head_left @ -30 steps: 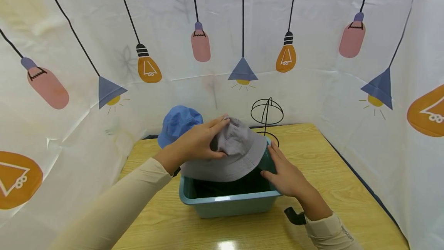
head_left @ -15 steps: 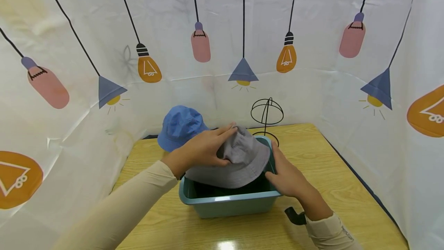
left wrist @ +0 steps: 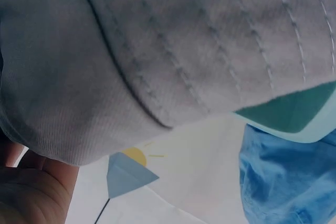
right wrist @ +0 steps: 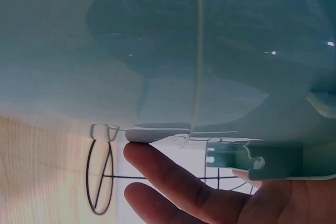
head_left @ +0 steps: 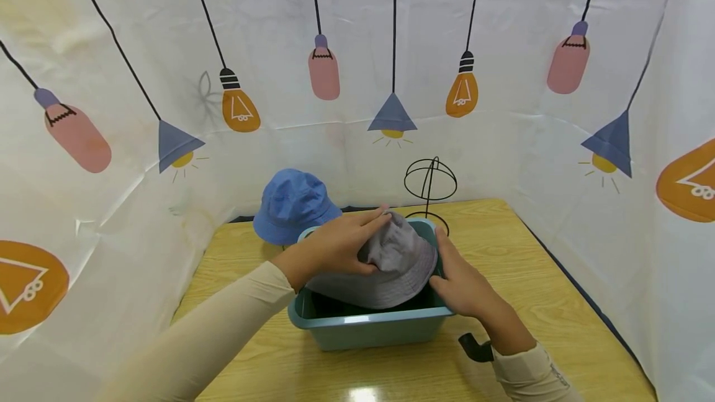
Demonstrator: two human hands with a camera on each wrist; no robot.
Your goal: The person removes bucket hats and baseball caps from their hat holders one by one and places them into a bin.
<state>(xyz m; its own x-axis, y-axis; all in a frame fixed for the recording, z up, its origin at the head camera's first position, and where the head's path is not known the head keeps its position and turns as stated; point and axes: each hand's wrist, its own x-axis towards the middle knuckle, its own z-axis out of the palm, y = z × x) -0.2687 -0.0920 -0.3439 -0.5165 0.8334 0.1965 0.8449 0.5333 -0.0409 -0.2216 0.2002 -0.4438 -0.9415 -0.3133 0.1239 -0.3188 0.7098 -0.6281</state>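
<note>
From my head feed I see a yellow wood-grain table (head_left: 536,278) with white sheeting (head_left: 503,154) on its left, far and right sides, creased and printed with blue lampshades (head_left: 393,115), pink bulbs and orange bulbs (head_left: 462,95) on black cords. A patch of glare lies toward the table's near edge.

The teal bin (head_left: 380,332) stands around the middle of the table: smooth, glossy, rectangular, with rounded corners and a rolled rim. The grey bucket hat (head_left: 385,290) is tilted in its mouth, brim toward the near side; my left wrist feed shows soft ribbed cloth and parallel rows of stitching.

My left hand (head_left: 342,244) grasps the hat's crown between thumb and fingers. My right hand (head_left: 462,283) grips the bin's right rim, thumb inside.

A blue bucket hat (head_left: 292,203) sits near the table's far left corner. Along the far edge, right of the middle, rises a thin black wire stand (head_left: 429,190) with a domed top and ring base.
</note>
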